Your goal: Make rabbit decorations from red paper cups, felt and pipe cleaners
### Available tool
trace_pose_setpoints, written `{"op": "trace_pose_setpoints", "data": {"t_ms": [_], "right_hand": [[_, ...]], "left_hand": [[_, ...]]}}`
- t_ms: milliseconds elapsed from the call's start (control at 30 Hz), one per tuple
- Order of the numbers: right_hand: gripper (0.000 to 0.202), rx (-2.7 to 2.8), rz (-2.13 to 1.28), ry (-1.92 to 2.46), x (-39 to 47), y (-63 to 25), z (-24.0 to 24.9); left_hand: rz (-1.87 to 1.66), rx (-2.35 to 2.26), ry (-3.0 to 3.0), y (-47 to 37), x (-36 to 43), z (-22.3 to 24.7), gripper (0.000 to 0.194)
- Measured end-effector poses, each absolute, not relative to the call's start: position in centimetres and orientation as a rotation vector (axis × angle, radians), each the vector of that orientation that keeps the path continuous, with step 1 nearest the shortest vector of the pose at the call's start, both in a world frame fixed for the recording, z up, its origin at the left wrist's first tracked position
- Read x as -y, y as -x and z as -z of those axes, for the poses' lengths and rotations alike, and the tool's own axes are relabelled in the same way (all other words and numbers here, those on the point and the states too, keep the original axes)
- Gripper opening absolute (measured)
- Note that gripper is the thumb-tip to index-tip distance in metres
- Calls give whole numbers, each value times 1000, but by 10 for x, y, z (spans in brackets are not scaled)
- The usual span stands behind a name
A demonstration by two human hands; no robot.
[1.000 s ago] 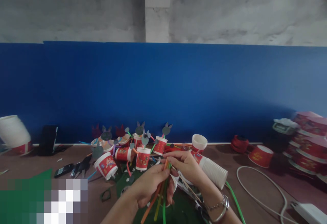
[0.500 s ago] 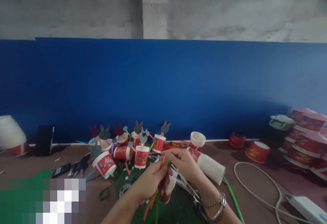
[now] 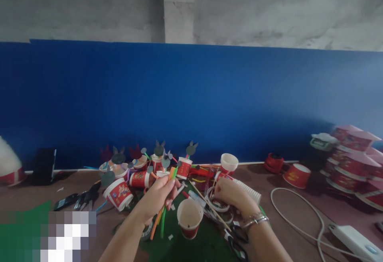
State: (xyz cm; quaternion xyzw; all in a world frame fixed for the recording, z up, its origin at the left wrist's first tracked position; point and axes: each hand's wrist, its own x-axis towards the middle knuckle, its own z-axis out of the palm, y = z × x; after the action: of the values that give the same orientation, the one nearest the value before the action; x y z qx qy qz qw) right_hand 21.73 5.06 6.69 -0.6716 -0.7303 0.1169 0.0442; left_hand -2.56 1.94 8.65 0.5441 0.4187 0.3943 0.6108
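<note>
My left hand (image 3: 163, 192) is closed round a small bundle of drinking straws (image 3: 161, 217), orange, yellow and green, tilted with their tops sticking up past my fingers. My right hand (image 3: 229, 192) is away to the right, its fingers curled down over the clutter beside a white roll of tape (image 3: 220, 205) and in front of a lying stack of paper cups (image 3: 247, 189). What its fingertips hold, if anything, is hidden. Between my hands a red and white paper cup (image 3: 189, 234) stands upright with its mouth toward me, a small dark hole visible in it.
Several cup figures with grey paper animal heads (image 3: 119, 156) stand and lie at the back. Wooden sticks (image 3: 223, 220), markers and scissors (image 3: 237, 250) lie on the green mat at right. A white cable (image 3: 320, 218) loops beside a power strip (image 3: 350, 238). Stacked red cups (image 3: 344, 174) stand far right.
My hands have parted. The left has moved left and up with the straws, while the right has let go of them and shifted right. The upright cup is now uncovered.
</note>
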Motion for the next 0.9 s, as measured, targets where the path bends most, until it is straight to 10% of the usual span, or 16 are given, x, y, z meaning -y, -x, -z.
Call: {"op": "trace_pose_setpoints", "data": {"t_ms": [667, 900], "right_hand": [[20, 2472, -408, 2052, -34, -200, -89], [19, 2695, -413, 1075, 22, -113, -82]], "left_hand": [[-898, -1092, -1267, 36, -25, -93, 34], [-998, -1116, -1351, 41, -25, -95, 33]]}}
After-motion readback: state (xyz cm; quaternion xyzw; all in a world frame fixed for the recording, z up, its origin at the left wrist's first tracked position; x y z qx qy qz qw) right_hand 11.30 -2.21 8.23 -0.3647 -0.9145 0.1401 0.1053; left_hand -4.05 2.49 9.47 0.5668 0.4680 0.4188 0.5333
